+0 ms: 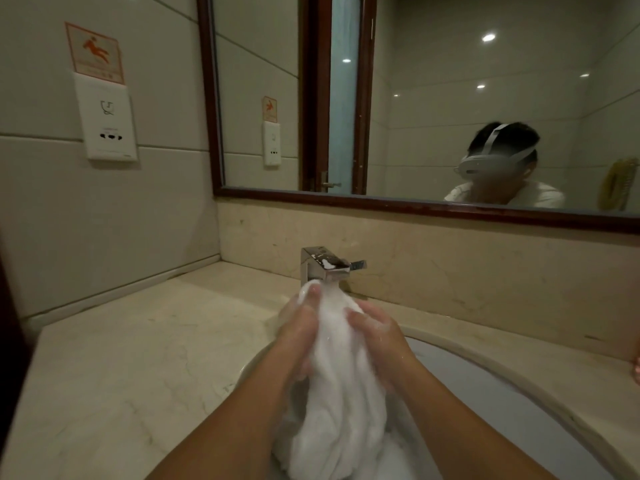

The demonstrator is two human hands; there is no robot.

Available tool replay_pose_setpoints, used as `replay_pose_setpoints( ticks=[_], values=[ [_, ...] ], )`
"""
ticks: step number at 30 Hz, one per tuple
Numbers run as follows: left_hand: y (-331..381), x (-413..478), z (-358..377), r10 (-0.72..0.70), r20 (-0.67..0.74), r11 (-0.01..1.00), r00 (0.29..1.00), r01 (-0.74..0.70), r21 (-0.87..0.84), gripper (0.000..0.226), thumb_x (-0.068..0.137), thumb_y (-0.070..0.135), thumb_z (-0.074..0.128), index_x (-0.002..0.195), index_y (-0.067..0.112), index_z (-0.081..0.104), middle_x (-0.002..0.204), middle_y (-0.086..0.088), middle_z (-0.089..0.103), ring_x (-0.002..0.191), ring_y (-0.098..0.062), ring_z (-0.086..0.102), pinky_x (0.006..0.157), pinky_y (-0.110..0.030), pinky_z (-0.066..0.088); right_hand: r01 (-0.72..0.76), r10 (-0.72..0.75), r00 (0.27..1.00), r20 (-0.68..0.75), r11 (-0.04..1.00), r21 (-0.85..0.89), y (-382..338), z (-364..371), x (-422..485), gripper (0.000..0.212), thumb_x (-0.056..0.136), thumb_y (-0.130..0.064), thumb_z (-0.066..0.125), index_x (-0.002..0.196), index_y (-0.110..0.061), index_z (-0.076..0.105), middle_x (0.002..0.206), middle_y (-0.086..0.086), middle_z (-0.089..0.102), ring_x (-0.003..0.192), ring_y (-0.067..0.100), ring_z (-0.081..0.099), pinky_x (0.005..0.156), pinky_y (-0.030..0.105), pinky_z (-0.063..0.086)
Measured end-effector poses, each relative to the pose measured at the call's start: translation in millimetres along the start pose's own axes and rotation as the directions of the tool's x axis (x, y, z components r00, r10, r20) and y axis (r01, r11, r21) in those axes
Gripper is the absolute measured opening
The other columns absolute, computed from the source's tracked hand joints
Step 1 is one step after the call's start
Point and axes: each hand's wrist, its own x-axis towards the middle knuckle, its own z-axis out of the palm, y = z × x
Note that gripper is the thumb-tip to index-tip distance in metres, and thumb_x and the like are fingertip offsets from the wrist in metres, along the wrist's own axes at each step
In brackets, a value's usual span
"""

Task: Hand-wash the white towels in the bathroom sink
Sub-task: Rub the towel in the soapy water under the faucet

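Mid-wash: my left grip (299,327) and right grip (379,332) both clench the sudsy towel (341,393), bunched just under the tap (325,266), tail in the sink (485,372); I judge rinsing and wringing left, other towels unseen.

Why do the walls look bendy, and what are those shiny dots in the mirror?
Head view: the wide-angle lens bows the dark wood-framed mirror and tile lines; the dots are ceiling lights reflected there; the room is dim, so the left hand and right hand gripping the white cloth towel look soft.
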Motion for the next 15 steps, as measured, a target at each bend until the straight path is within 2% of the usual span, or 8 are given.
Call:
replay_pose_setpoints(
  ticks=[3, 6, 7, 8, 10, 11, 13, 15],
  values=[
    [-1, 12, -7, -0.093, 0.037, 0.977, 0.995, 0.098, -0.189, 0.068, 0.078, 0.074, 0.072, 0.119, 0.02, 0.073, 0.106, -0.021, 0.078, 0.092, -0.04, 0.077, 0.087, -0.057, 0.062, -0.194, 0.184, 0.962, 0.203, 0.981, 0.03, 1, -6, -17, 0.038, 0.1, -0.036, 0.07, 0.116, -0.002, 0.077, 0.105, 0.017, 0.08, 0.088, 0.027, 0.08, 0.074, 0.035, 0.064],
    [-4, 16, -9, -0.132, 0.16, 0.97, 0.978, 0.161, -0.182, 0.097, 0.059, 0.082, 0.079, 0.126, 0.012, 0.073, 0.118, -0.023, 0.075, 0.107, -0.042, 0.074, 0.103, -0.059, 0.055, -0.076, 0.088, 0.995, 0.048, 0.973, -0.219, 1, -7, -6, 0.017, 0.094, -0.029, 0.079, 0.103, -0.014, 0.079, 0.096, 0.008, 0.082, 0.085, 0.023, 0.079, 0.07, 0.033, 0.063],
    [-3, 14, -9, -0.103, 0.193, 0.977, 0.976, 0.136, -0.162, 0.096, 0.061, 0.081, 0.079, 0.128, 0.013, 0.072, 0.12, -0.021, 0.075, 0.11, -0.039, 0.073, 0.105, -0.057, 0.054, -0.001, 0.001, 1.0, 0.0, 0.961, -0.278, -3, -5, -3, 0.005, 0.093, -0.023, 0.078, 0.098, -0.022, 0.079, 0.097, 0.004, 0.082, 0.089, 0.022, 0.078, 0.075, 0.035, 0.063],
    [-2, 11, -7, -0.05, 0.226, 0.989, 0.973, 0.079, -0.124, 0.09, 0.064, 0.082, 0.077, 0.127, 0.018, 0.074, 0.117, -0.016, 0.077, 0.108, -0.034, 0.075, 0.104, -0.054, 0.055, 0.061, -0.073, 0.997, -0.034, 0.959, -0.275, -4, -3, 2, 0.008, 0.091, -0.021, 0.076, 0.096, -0.027, 0.079, 0.099, 0.001, 0.081, 0.091, 0.02, 0.077, 0.08, 0.038, 0.062],
    [-3, 7, -4, 0.025, 0.2, 0.998, 0.98, -0.036, 0.052, 0.075, 0.067, 0.087, 0.071, 0.118, 0.033, 0.076, 0.106, -0.001, 0.08, 0.098, -0.021, 0.077, 0.095, -0.045, 0.061, 0.114, -0.125, 0.989, -0.074, 0.984, -0.14, -4, 1, 8, 0.015, 0.088, -0.024, 0.077, 0.102, -0.029, 0.079, 0.098, -0.002, 0.081, 0.087, 0.017, 0.079, 0.076, 0.037, 0.064],
    [-6, 5, -3, 0.042, 0.196, 0.991, 0.98, -0.065, 0.113, 0.079, 0.065, 0.091, 0.069, 0.12, 0.035, 0.074, 0.106, 0.002, 0.08, 0.098, -0.02, 0.077, 0.093, -0.044, 0.062, 0.121, -0.128, 0.988, -0.086, 0.989, -0.087, -4, 4, 7, 0.017, 0.088, -0.026, 0.08, 0.105, -0.026, 0.077, 0.097, 0.0, 0.081, 0.084, 0.016, 0.079, 0.072, 0.035, 0.063],
    [-9, -2, -2, -0.015, 0.205, 0.983, 0.979, -0.024, 0.183, 0.092, 0.062, 0.093, 0.07, 0.129, 0.029, 0.069, 0.113, -0.001, 0.078, 0.102, -0.023, 0.076, 0.095, -0.046, 0.061, 0.141, -0.144, 0.988, -0.062, 0.988, -0.056, -2, 7, 8, 0.022, 0.088, -0.025, 0.085, 0.107, -0.019, 0.075, 0.096, 0.005, 0.081, 0.085, 0.021, 0.08, 0.069, 0.033, 0.063],
    [-7, -6, -3, -0.004, 0.186, 0.972, 0.983, -0.04, 0.23, 0.07, 0.078, 0.078, 0.072, 0.121, 0.022, 0.074, 0.105, -0.002, 0.08, 0.097, -0.023, 0.077, 0.094, -0.045, 0.061, 0.141, -0.142, 0.989, -0.047, 0.99, -0.025, -1, 6, 9, 0.025, 0.085, -0.021, 0.088, 0.106, -0.012, 0.076, 0.097, 0.012, 0.081, 0.091, 0.03, 0.079, 0.076, 0.04, 0.064]
  ],
)
